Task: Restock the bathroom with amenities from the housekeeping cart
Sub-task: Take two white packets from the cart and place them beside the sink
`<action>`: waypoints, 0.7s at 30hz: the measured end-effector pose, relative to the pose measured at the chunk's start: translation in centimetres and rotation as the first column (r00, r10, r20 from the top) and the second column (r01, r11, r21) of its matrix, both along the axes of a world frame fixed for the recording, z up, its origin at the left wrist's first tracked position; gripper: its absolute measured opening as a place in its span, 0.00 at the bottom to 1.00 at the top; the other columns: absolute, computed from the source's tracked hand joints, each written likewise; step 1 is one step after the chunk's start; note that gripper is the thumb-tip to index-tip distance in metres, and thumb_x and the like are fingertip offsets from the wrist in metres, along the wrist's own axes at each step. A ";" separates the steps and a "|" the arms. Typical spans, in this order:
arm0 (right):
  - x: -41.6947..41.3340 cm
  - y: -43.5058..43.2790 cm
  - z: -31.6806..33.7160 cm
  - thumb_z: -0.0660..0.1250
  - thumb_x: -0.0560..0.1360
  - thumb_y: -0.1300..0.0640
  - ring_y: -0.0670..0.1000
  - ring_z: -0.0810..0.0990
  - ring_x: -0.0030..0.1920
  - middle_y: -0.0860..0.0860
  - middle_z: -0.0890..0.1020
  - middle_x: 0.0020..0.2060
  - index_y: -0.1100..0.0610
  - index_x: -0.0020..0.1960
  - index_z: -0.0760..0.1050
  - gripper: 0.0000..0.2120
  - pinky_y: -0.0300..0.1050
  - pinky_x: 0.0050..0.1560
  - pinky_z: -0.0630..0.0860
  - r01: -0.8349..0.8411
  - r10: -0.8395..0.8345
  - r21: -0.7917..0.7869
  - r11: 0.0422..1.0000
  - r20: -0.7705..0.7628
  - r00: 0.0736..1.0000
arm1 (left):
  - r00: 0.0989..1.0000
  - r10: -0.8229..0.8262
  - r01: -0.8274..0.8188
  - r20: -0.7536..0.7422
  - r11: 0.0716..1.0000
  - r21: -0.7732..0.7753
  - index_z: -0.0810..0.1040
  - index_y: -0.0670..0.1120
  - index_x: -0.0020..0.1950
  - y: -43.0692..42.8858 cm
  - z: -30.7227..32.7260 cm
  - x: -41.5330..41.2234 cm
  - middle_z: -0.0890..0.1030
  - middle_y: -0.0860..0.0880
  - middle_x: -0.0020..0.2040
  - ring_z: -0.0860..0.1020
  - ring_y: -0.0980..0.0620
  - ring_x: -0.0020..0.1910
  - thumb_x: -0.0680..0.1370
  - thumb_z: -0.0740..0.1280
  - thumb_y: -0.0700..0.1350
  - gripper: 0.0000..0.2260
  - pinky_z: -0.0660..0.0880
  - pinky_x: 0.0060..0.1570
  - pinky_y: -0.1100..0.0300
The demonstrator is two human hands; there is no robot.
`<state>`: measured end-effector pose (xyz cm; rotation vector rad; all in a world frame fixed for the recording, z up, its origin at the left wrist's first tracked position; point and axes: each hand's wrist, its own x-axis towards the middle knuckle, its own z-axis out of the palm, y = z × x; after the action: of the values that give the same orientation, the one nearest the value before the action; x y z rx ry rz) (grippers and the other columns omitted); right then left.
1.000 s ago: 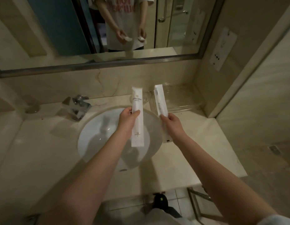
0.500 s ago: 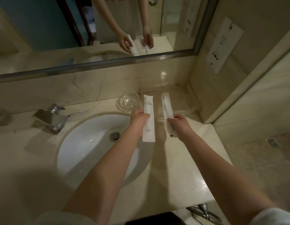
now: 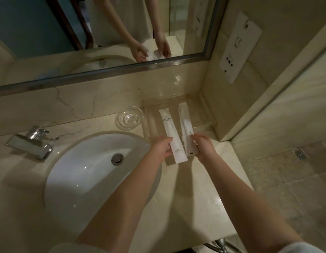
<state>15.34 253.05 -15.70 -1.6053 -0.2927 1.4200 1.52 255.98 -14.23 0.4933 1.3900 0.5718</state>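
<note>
My left hand [image 3: 161, 147] grips the near end of a long white amenity packet [image 3: 170, 128] with small print on it. My right hand [image 3: 204, 145] grips a second white packet [image 3: 186, 125], which shows a toothbrush through its wrapper. Both packets lie side by side and point away from me, with their far ends over a clear plastic tray [image 3: 204, 114] in the back right corner of the marble counter [image 3: 195, 189]. Whether the packets rest on the tray or hover just above it, I cannot tell.
A clear glass dish [image 3: 130, 117] stands left of the tray. The white sink basin [image 3: 89, 170] and chrome faucet [image 3: 30, 142] lie to the left. A mirror [image 3: 103, 33] spans the back wall, and a white socket panel [image 3: 238, 46] hangs on the right wall.
Both hands have carried the packets forward and to the right, from above the basin to the clear tray, and lowered them close together. My view has tilted down toward the counter.
</note>
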 end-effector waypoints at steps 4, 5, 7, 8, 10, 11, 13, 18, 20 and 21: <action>0.1 -0.8 -0.3 0.62 0.77 0.60 0.52 0.76 0.40 0.53 0.76 0.42 0.60 0.55 0.72 0.07 0.45 0.39 0.73 0.004 -0.005 -0.024 1.000 -0.058 0.998 | 0.996 -0.085 0.086 0.023 0.995 -0.058 0.69 0.38 0.65 -1.4 -0.4 -0.1 0.78 0.45 0.45 0.77 0.45 0.50 0.79 0.61 0.39 0.15 0.74 0.49 0.50; 0.0 -1.1 -0.2 0.62 0.77 0.61 0.52 0.76 0.41 0.53 0.76 0.42 0.60 0.55 0.72 0.08 0.44 0.39 0.73 -0.003 0.001 -0.029 1.000 -0.061 0.998 | 0.993 -0.116 0.117 0.023 0.990 -0.077 0.70 0.38 0.65 -1.7 -0.6 0.0 0.78 0.45 0.44 0.78 0.45 0.47 0.79 0.61 0.39 0.14 0.74 0.50 0.50; 0.1 -1.8 -0.3 0.62 0.76 0.61 0.53 0.76 0.43 0.53 0.76 0.43 0.60 0.56 0.72 0.09 0.45 0.41 0.74 -0.023 0.021 -0.039 0.999 -0.050 0.999 | 0.982 -0.191 0.190 0.005 0.975 -0.114 0.71 0.40 0.63 -2.5 -0.6 0.2 0.78 0.45 0.43 0.78 0.48 0.41 0.79 0.62 0.40 0.13 0.74 0.49 0.51; 0.2 -2.2 -0.4 0.63 0.76 0.61 0.54 0.77 0.44 0.53 0.76 0.43 0.61 0.57 0.73 0.10 0.46 0.43 0.75 -0.042 0.040 -0.051 0.998 -0.040 0.998 | 0.975 -0.220 0.218 -0.003 0.967 -0.129 0.71 0.41 0.62 -2.8 -0.7 0.3 0.78 0.45 0.43 0.78 0.49 0.39 0.79 0.62 0.40 0.12 0.75 0.47 0.52; 0.5 -3.1 -0.3 0.65 0.75 0.61 0.53 0.76 0.39 0.54 0.76 0.40 0.60 0.53 0.75 0.08 0.44 0.40 0.74 -0.115 0.115 -0.080 0.990 -0.008 0.993 | 0.971 -0.238 0.233 -0.030 0.964 -0.125 0.71 0.41 0.61 -3.3 -0.8 0.6 0.78 0.45 0.41 0.77 0.49 0.37 0.79 0.62 0.39 0.11 0.75 0.41 0.56; 0.6 -3.5 -0.2 0.66 0.74 0.61 0.52 0.75 0.36 0.53 0.77 0.38 0.59 0.48 0.76 0.04 0.42 0.37 0.70 -0.162 0.164 -0.094 0.982 0.015 0.986 | 0.970 -0.236 0.230 -0.053 0.968 -0.103 0.71 0.41 0.61 -3.3 -0.8 0.8 0.78 0.45 0.40 0.77 0.50 0.36 0.79 0.61 0.38 0.11 0.74 0.38 0.58; 1.0 -3.8 -0.1 0.67 0.73 0.63 0.49 0.71 0.31 0.53 0.76 0.34 0.57 0.39 0.75 0.05 0.40 0.34 0.64 -0.198 0.204 -0.085 0.976 0.060 0.977 | 0.964 -0.244 0.239 -0.106 0.969 -0.055 0.71 0.39 0.63 -3.2 -1.0 1.1 0.78 0.45 0.39 0.77 0.52 0.33 0.79 0.60 0.37 0.13 0.71 0.32 0.62; 2.7 -2.1 0.7 0.66 0.74 0.66 0.48 0.70 0.29 0.53 0.75 0.32 0.57 0.37 0.72 0.09 0.40 0.32 0.67 -0.019 0.019 -0.007 1.000 0.111 0.994 | 0.947 -0.284 0.285 -0.148 0.958 -0.019 0.69 0.41 0.67 -1.0 -0.6 2.4 0.79 0.43 0.50 0.79 0.54 0.30 0.80 0.59 0.38 0.15 0.70 0.28 0.66; 3.7 -0.9 0.9 0.65 0.75 0.66 0.49 0.70 0.29 0.53 0.75 0.32 0.57 0.37 0.72 0.10 0.39 0.32 0.69 0.073 -0.071 -0.009 0.997 0.144 0.987 | 0.943 -0.296 0.298 -0.153 0.954 -0.006 0.67 0.41 0.68 0.2 -0.3 3.4 0.77 0.41 0.57 0.80 0.55 0.24 0.80 0.59 0.38 0.16 0.70 0.24 0.67; 4.1 -0.3 0.9 0.65 0.75 0.67 0.49 0.70 0.28 0.53 0.75 0.31 0.57 0.37 0.72 0.10 0.39 0.31 0.70 0.118 -0.116 -0.005 0.993 0.152 0.981 | 0.938 -0.307 0.311 -0.159 0.950 0.002 0.66 0.41 0.69 0.8 -0.1 4.0 0.76 0.40 0.58 0.79 0.57 0.21 0.81 0.58 0.38 0.16 0.69 0.21 0.68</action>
<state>19.47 252.74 -14.83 -1.7176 -0.2720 1.2157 5.57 256.73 -14.35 0.7763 1.4184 0.2996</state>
